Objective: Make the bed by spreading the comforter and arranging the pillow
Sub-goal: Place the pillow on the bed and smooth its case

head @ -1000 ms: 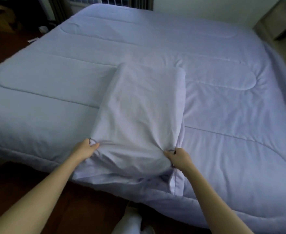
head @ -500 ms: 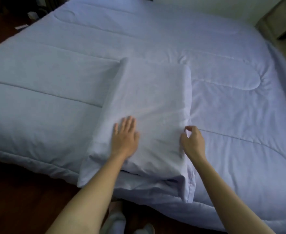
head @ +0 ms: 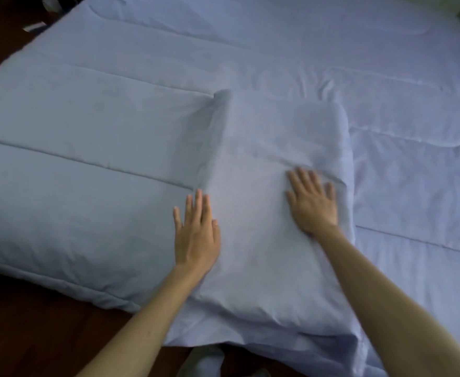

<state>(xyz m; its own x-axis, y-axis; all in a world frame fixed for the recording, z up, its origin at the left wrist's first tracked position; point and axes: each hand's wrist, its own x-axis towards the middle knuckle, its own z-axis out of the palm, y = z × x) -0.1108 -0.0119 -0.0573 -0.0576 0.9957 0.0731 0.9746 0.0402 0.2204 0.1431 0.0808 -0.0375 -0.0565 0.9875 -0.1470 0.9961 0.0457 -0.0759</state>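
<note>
The comforter [head: 87,213] runs off frame (all slightly blurred). The pillow [head: 267,268] lies on it at the near edge; left hand [head: 196,238] and right hand [head: 312,205] press it, fingers straight, grasping nothing.

pillow [head: 261,240] on comforter [head: 87,213] | left hand [head: 196,235] flat (pillow's left edge) | right hand [head: 313,205] flat on pillow

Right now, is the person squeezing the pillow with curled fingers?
No, the left hand and the right hand lie flat on the pillow with straight fingers.
</note>
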